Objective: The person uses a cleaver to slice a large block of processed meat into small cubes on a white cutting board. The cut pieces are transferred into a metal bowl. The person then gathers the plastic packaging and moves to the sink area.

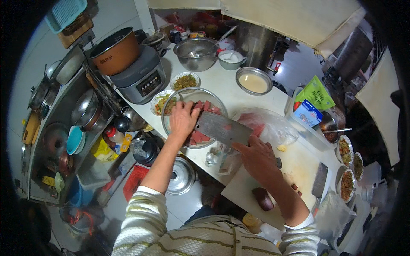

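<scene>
My right hand (260, 156) grips the handle of a cleaver (224, 128), whose broad blade lies flat over a glass bowl (221, 100). Diced pink meat (199, 137) is in the bowl. My left hand (184, 120) is at the bowl, with its fingers at the far end of the blade; whether they hold any meat is hidden. A clear plastic bag (278, 126) with reddish meat lies right of the blade. Below my right forearm, a dark purple piece of food (263, 199) rests on the white cutting board (243, 188). A second cleaver (319, 180) lies at the board's right side.
Two small plates of chopped food, one of them a patterned plate (173, 77), stand behind the bowl. Further back are a metal bowl (194, 54), a cup of white contents (231, 60) and a bowl of pale liquid (254, 81). A cooker (141, 75) stands left, a plastic bin (307, 136) right.
</scene>
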Motion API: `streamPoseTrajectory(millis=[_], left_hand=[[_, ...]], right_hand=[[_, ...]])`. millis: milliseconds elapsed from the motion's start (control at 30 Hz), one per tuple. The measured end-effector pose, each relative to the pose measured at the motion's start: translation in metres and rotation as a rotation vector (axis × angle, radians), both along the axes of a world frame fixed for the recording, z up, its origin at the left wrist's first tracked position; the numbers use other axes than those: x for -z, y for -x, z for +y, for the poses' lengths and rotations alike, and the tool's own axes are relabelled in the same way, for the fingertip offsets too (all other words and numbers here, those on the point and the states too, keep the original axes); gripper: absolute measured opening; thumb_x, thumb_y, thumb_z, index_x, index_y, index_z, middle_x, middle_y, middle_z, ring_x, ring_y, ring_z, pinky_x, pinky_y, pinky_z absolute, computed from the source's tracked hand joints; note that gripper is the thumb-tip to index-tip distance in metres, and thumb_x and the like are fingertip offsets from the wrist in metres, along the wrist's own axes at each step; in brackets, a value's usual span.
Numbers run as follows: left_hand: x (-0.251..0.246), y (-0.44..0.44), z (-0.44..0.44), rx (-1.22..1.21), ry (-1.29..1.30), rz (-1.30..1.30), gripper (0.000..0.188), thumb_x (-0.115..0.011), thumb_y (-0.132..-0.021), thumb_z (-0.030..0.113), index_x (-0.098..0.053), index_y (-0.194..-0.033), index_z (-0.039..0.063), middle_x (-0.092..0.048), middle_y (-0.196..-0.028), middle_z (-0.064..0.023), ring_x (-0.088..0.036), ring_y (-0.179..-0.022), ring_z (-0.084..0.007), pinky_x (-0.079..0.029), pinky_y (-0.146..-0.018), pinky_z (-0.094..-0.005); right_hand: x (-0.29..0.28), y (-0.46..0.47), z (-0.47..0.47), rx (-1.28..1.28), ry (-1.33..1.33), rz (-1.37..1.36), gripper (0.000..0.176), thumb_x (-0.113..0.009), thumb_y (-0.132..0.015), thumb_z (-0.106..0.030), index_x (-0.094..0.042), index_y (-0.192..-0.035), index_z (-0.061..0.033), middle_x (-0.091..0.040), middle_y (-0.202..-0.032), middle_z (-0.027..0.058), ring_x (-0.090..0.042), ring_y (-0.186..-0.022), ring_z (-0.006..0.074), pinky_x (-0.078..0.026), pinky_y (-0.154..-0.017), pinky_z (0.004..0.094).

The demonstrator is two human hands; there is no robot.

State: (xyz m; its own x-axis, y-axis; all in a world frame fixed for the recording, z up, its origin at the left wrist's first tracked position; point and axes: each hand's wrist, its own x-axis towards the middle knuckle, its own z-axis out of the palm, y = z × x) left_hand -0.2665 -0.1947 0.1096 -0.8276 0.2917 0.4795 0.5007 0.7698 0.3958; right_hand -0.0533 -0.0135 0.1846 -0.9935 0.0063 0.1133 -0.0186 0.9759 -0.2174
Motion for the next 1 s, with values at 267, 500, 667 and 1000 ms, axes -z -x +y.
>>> streamPoseTrajectory(millis=[267,500,667,1000], left_hand=[[-0.040,-0.070,0.067,0.642,-0.141,-0.037,0.021,-0.066,-0.082,0.019,-0.067,-0.099,0.006,-0.062,-0.096,-0.0130,-0.058,-0.095,-0.0325,-0.048,-0.079,-0.0426],[-0.032,-0.155,0.131,1.035,0.122,-0.161,0.015,-0.064,-0.084,0.013,-0.065,-0.098,0.008,-0.059,-0.089,-0.0132,-0.059,-0.084,-0.0344,-0.050,-0.073,-0.0408],[-0.006,-0.201,0.177,1.199,-0.046,-0.412,0.011,-0.060,-0.086,0.008,-0.063,-0.096,0.003,-0.058,-0.088,-0.0152,-0.059,-0.082,-0.0346,-0.050,-0.071,-0.0399],[0.123,-0.264,0.273,1.148,0.310,-0.457,0.034,-0.057,-0.081,0.008,-0.060,-0.115,0.006,-0.060,-0.100,-0.0198,-0.056,-0.103,-0.0385,-0.046,-0.091,-0.0436]], right_hand=[[0.008,-0.054,0.025,0.099,0.036,0.068,0.036,-0.067,-0.078,-0.013,-0.064,-0.112,-0.0251,-0.054,-0.090,0.0085,-0.059,-0.087,0.0278,-0.047,-0.076,0.0409],[0.035,-0.135,0.036,0.270,0.034,0.121,0.031,-0.065,-0.078,-0.014,-0.065,-0.108,-0.0240,-0.053,-0.085,0.0070,-0.059,-0.082,0.0267,-0.047,-0.072,0.0411],[0.050,-0.236,0.048,0.507,0.180,-0.084,0.037,-0.063,-0.079,-0.014,-0.063,-0.115,-0.0230,-0.054,-0.090,0.0112,-0.059,-0.087,0.0295,-0.046,-0.072,0.0444],[0.070,-0.406,0.093,0.870,0.112,-0.182,0.040,-0.071,-0.072,-0.009,-0.070,-0.110,-0.0208,-0.055,-0.088,0.0085,-0.058,-0.089,0.0265,-0.044,-0.073,0.0412]])
